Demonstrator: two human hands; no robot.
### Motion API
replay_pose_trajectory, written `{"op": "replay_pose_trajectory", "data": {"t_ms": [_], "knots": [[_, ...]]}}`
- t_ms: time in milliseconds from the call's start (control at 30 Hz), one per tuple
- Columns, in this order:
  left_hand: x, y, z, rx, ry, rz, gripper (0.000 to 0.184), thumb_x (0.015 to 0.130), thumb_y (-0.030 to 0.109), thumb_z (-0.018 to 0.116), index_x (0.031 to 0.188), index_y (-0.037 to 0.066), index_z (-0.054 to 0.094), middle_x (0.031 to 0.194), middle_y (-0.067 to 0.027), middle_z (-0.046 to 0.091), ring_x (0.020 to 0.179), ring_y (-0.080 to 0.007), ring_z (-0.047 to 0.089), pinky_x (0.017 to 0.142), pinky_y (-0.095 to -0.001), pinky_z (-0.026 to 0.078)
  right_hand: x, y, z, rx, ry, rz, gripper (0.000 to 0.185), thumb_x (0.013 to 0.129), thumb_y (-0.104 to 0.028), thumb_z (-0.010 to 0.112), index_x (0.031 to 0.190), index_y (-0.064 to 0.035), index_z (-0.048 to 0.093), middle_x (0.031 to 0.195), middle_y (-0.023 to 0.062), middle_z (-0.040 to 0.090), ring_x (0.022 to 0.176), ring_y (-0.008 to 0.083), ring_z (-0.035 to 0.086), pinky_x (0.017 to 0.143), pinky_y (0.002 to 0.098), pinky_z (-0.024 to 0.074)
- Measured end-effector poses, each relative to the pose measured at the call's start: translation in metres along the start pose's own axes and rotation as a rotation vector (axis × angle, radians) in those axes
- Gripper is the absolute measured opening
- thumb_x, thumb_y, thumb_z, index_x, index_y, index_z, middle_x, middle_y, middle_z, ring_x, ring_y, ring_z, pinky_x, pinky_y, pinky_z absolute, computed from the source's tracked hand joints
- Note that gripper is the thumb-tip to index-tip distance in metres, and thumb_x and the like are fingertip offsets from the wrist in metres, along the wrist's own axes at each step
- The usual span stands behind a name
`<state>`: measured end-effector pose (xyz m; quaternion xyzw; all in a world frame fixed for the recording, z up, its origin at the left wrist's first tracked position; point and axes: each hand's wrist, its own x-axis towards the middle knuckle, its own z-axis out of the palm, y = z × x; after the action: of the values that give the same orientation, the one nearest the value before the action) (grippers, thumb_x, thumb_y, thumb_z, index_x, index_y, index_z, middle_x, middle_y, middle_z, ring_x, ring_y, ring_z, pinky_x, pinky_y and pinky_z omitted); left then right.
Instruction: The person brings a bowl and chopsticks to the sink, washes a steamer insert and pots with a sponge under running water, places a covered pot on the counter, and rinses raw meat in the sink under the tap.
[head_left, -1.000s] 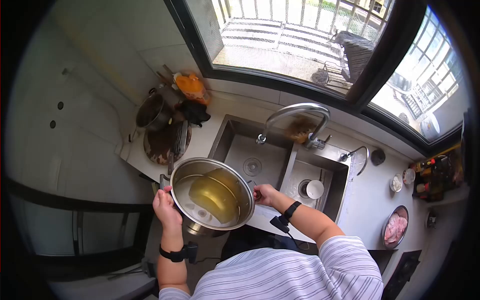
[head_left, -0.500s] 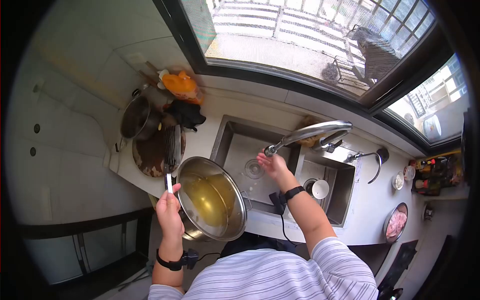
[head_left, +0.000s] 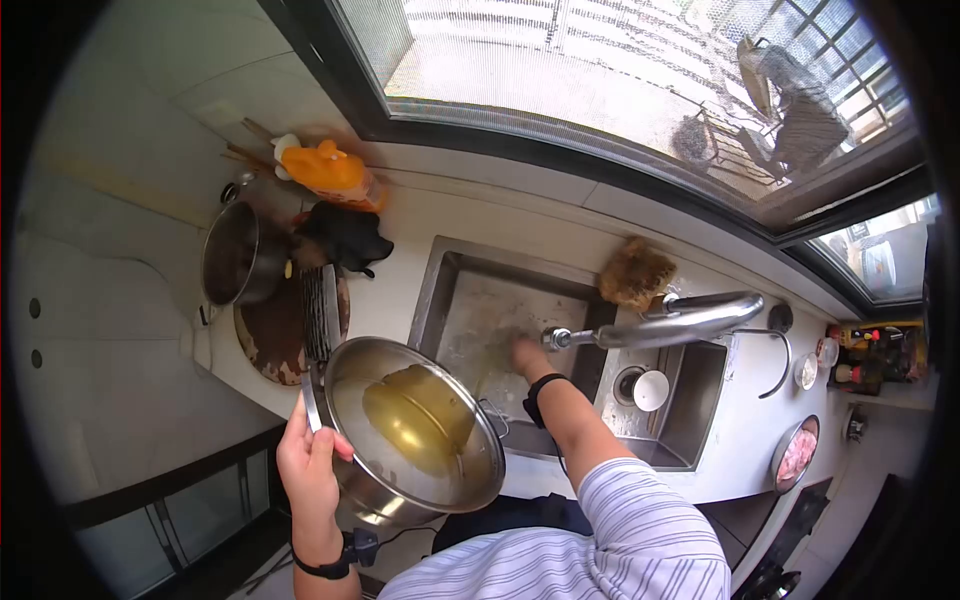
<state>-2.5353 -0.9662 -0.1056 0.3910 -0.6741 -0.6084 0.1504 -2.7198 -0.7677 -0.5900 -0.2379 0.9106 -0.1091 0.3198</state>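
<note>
Currently, the left hand (head_left: 312, 465) grips the side handle (head_left: 311, 396) of a steel pot (head_left: 375, 492), holding it at the near left corner of the sink (head_left: 430, 300); a yellowish gleam shows inside. The right hand (head_left: 527, 357) is down in the sink's larger basin, too blurred to tell whether it is clenched or loose. The faucet (head_left: 645, 334) arches over the sink, and a white bowl (head_left: 650, 390) sits in the sink's smaller basin. A round board (head_left: 268, 330) lies left of the sink, pink meat (head_left: 797, 455) to its right.
</note>
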Motion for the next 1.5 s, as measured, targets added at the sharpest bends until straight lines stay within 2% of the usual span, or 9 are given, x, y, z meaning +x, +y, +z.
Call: {"op": "replay_pose_trajectory", "data": {"t_ms": [200,400,500,567,800,900,1100,1367,1500], "knots": [[0.01,0.006,0.01,0.015,0.101,-0.084,0.049,0.085,0.006,0.047,0.13,-0.008,0.034,0.061,-0.0022,0.053,0.052,-0.0069,0.048,0.053,-0.0186,0.042,-0.009,-0.038,-0.036,-0.114,0.093,-0.14,0.03,0.086,-0.017,0.04,0.111,-0.0056,0.051,0.106,0.0191,0.058,0.097,0.0338,0.058,0.077,0.0434,0.0483],[0.014,0.004,0.002,-0.018,0.14,-0.128,0.055,0.082,0.005,0.053,0.13,-0.01,0.031,0.094,-0.0097,0.06,0.057,-0.0086,0.053,0.054,-0.0208,0.046,-0.009,-0.041,-0.015,-0.13,0.0,0.055,0.022,0.085,-0.016,0.043,0.102,-0.0097,0.056,0.093,0.0173,0.062,0.085,0.0341,0.061,0.069,0.0432,0.0496],[0.011,0.014,-0.001,-0.01,0.094,-0.249,0.044,0.077,-0.003,0.049,0.12,-0.008,0.043,0.091,-0.0127,0.056,0.08,-0.0154,0.054,0.062,-0.026,0.046,-0.003,-0.04,0.005,-0.053,0.121,0.141,0.018,0.083,-0.016,0.045,0.095,-0.0098,0.058,0.083,0.0141,0.063,0.08,0.033,0.061,0.066,0.0437,0.0486],[0.013,0.015,0.005,-0.005,0.063,-0.241,0.048,0.077,-0.004,0.047,0.125,-0.008,0.038,0.092,-0.0125,0.056,0.075,-0.0138,0.052,0.059,-0.0228,0.044,-0.008,-0.046,0.003,-0.155,0.465,0.063,0.015,0.08,-0.015,0.047,0.09,-0.01,0.058,0.074,0.0115,0.063,0.074,0.0319,0.061,0.066,0.0435,0.0472],[0.018,0.008,0.021,-0.025,0.025,-0.106,0.061,0.083,0.013,0.057,0.131,-0.011,0.028,0.076,-0.0069,0.058,0.058,-0.0093,0.054,0.056,-0.021,0.046,-0.018,-0.058,-0.017,-0.234,0.45,0.062,0.013,0.076,-0.015,0.052,0.083,-0.0106,0.061,0.076,0.0109,0.064,0.073,0.0314,0.062,0.071,0.0416,0.0458],[0.017,0.01,0.024,-0.02,-0.02,-0.091,0.062,0.084,0.015,0.056,0.132,-0.011,0.026,0.067,-0.0059,0.057,0.059,-0.01,0.054,0.058,-0.0208,0.045,-0.035,-0.058,-0.055,-0.497,-0.045,-0.042,0.012,0.074,-0.02,0.055,0.073,-0.012,0.064,0.075,0.0106,0.065,0.071,0.0281,0.063,0.064,0.0399,0.0462],[0.015,0.012,0.047,-0.078,-0.206,-0.028,0.062,0.086,0.013,0.052,0.134,-0.01,0.02,0.074,-0.01,0.06,0.065,-0.0128,0.056,0.064,-0.0245,0.047,-0.08,-0.024,-0.17,0.536,-0.662,0.128,0.015,0.071,-0.027,0.059,0.078,-0.0148,0.059,0.06,0.0007,0.055,0.056,0.012,0.055,0.051,0.0348,0.0483],[0.015,0.001,0.098,-0.07,-0.271,-0.035,0.059,0.087,0.0,0.046,0.136,-0.009,0.014,0.075,-0.0108,0.06,0.065,-0.0135,0.057,0.065,-0.0249,0.048,-0.14,0.013,-0.161,1.388,-0.526,0.172,0.022,0.072,-0.024,0.061,0.09,-0.0181,0.05,0.064,-0.0021,0.052,0.062,0.0159,0.056,0.063,0.0413,0.0496],[0.012,0.0,0.098,-0.076,-0.294,-0.094,0.064,0.086,0.004,0.051,0.137,-0.005,0.013,0.072,-0.0086,0.058,0.062,-0.0128,0.056,0.061,-0.0241,0.048,-0.189,-0.007,-0.176,0.547,0.101,0.015,0.022,0.068,-0.025,0.063,0.087,-0.0182,0.054,0.071,0.0,0.061,0.076,0.0185,0.059,0.083,0.0497,0.0354]]}}
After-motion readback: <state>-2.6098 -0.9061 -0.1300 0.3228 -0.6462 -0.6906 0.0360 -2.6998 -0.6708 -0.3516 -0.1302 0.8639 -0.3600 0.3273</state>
